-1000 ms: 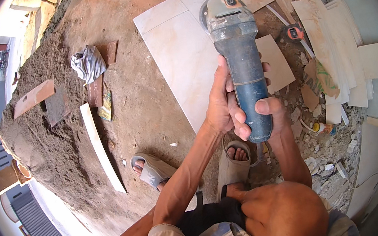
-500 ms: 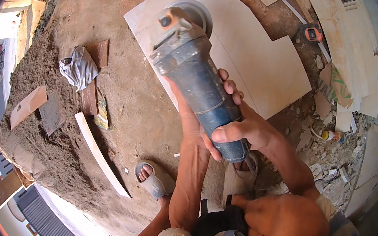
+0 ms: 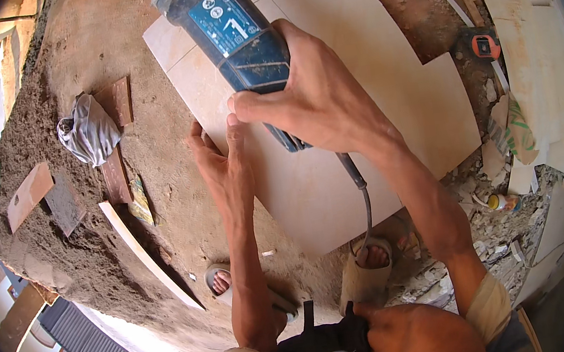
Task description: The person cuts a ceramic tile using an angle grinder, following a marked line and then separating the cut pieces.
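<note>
My right hand is wrapped around the rear body of a blue angle grinder. The grinder's head runs out at the top edge, and its disc is out of view. A black cord hangs from the tool's back end. Below it lies a large cream tile slab with a notched right side and thin lines across it. Beside the slab's left edge is my left hand, thumb and fingers apart, the thumb tip close to my right thumb. Whether it touches the slab I cannot tell.
A measuring tape lies right of the slab, near stacked tile pieces. Rubble covers the lower right. At left are a grey cloth bundle, a narrow tile strip and a soil heap. My sandalled feet stand near the slab.
My left hand has come off the grinder and moved left to the slab's edge. The grinder has shifted up and left in my right hand, and its disc has left the view.
</note>
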### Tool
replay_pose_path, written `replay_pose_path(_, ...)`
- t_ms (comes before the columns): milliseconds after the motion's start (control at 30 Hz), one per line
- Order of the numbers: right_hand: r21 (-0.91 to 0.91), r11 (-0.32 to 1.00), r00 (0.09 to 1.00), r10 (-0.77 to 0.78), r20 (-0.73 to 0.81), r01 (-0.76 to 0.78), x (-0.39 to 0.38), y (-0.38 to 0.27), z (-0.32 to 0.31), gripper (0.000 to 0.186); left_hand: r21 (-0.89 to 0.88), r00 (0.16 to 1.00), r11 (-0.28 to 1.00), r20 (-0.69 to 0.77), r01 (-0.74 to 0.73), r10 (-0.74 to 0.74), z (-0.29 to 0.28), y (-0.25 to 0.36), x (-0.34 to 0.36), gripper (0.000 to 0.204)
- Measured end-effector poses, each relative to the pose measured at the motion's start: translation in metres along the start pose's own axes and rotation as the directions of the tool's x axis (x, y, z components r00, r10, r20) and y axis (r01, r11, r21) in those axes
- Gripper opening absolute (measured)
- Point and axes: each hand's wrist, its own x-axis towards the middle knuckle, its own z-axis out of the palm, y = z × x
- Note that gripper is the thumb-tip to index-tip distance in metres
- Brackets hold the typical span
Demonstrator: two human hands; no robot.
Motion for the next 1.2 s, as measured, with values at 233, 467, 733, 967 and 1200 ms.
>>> replay_pose_path(233,-0.073,0.997,1.000,0.006,-0.028,-0.008,0.043,0.024,-0.002,0.069,-0.241,0.998,0.969,0.003,0.054,-0.055,0.010,-0.001,0.003,0.056)
replay_pose_path(467,-0.090,0.994,0.998,0.062,-0.005,-0.062,0.058,0.021,-0.002,0.070,-0.278,0.995,0.955,0.023,0.100,-0.097,0.009,0.006,0.003,0.050)
replay_pose_path(733,-0.066,0.993,0.995,0.098,0.036,-0.096,0.070,0.023,-0.003,0.068,-0.359,0.993,0.926,0.027,0.118,-0.116,0.010,0.010,0.007,0.049)
replay_pose_path(967,-0.061,0.991,0.992,0.124,0.027,-0.123,0.074,0.024,-0.003,0.065,-0.239,0.989,0.960,0.027,0.147,-0.144,0.010,0.014,0.007,0.052)
replay_pose_path(1200,-0.078,0.993,0.996,0.089,-0.005,-0.089,0.080,0.027,0.000,0.061,-0.247,0.987,0.956,0.026,0.160,-0.159,0.009,0.012,0.007,0.053)
